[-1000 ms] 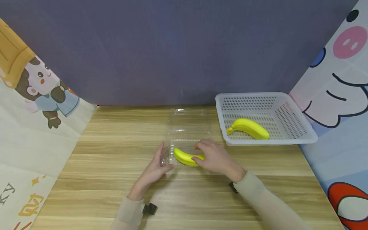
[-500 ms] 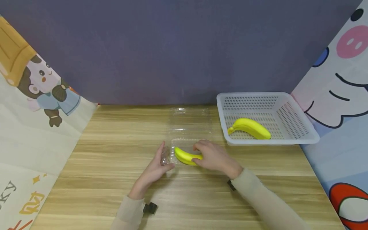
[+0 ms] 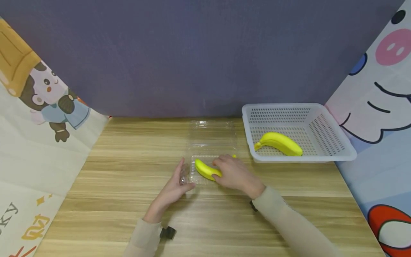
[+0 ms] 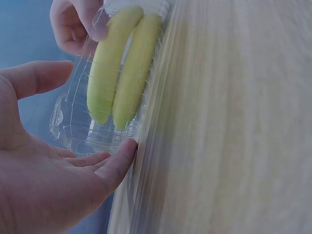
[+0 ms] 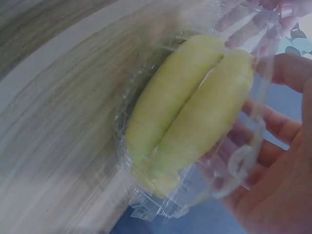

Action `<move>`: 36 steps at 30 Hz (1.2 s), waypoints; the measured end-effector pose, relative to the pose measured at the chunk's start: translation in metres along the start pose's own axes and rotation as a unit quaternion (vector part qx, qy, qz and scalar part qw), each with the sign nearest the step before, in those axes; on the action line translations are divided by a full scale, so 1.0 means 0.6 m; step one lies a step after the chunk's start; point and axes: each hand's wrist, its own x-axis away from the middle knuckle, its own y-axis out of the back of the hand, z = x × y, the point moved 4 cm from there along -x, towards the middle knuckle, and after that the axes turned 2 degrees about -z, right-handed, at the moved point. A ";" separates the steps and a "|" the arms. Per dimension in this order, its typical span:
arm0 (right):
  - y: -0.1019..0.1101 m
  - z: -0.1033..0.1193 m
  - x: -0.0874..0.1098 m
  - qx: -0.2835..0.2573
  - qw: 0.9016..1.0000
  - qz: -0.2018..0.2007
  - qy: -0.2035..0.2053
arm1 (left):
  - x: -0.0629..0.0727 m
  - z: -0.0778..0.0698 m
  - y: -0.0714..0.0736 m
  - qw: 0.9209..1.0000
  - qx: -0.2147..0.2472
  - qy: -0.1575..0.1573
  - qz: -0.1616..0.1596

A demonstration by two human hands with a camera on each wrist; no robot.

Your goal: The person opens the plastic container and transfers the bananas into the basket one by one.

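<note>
A clear plastic clamshell container [image 3: 193, 178] lies on the wooden table with its lid [image 3: 212, 134] folded back. My left hand [image 3: 170, 191] rests at its left end, thumb and fingers spread; in the left wrist view a fingertip [image 4: 127, 147] touches the container's lower corner. My right hand [image 3: 236, 175] holds a yellow banana [image 3: 205, 169] inside the container, hiding its middle. Both wrist views show two bananas side by side behind the plastic, an upper one [image 4: 105, 73] and a lower one [image 4: 139, 68]. From the head view I see only one plainly.
Beyond my right hand stands a white perforated basket [image 3: 327, 135] holding another banana [image 3: 280, 142]. A dark grey panel [image 3: 179, 64] rises along the table's back edge. Cartoon-printed cloth hangs on both sides.
My right hand has shifted slightly left and up, and the banana under it has turned, its left tip rising. A yellow end now shows behind the hand. My left hand stays put.
</note>
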 end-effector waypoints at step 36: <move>-0.038 -0.012 -0.035 0.005 0.997 0.067 -0.025 | 0.001 0.001 0.000 1.000 -0.007 0.007 -0.005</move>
